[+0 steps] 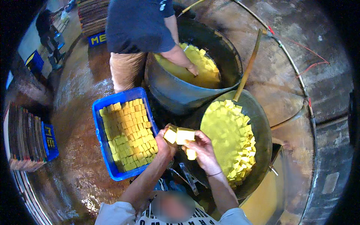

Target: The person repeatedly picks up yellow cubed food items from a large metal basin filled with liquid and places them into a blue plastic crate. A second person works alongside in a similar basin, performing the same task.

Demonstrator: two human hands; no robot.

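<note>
Pale yellow tofu blocks (pixel 185 136) are held up between my two hands, above the gap between the crate and the near vat. My left hand (pixel 165 144) grips a block (pixel 170 134) at the left end. From the right, my right hand (pixel 204 150) grasps the blocks, with another block (pixel 191 154) hanging lower by its fingers. On the left is a blue plastic crate (pixel 97 123) with many yellow blocks in close rows. To the right, a round vat (pixel 263 135) holds yellow liquid, with loose blocks heaped along its right side.
A co-worker (pixel 137 25) reaches a hand into a second vat (pixel 174 92) of yellow liquid and blocks. A wooden stick (pixel 249 66) leans at the near vat's rim. Stacked boards (pixel 26 137) stand at left. Another person (pixel 47 33) is farther back. A hose (pixel 295 67) crosses the wet floor.
</note>
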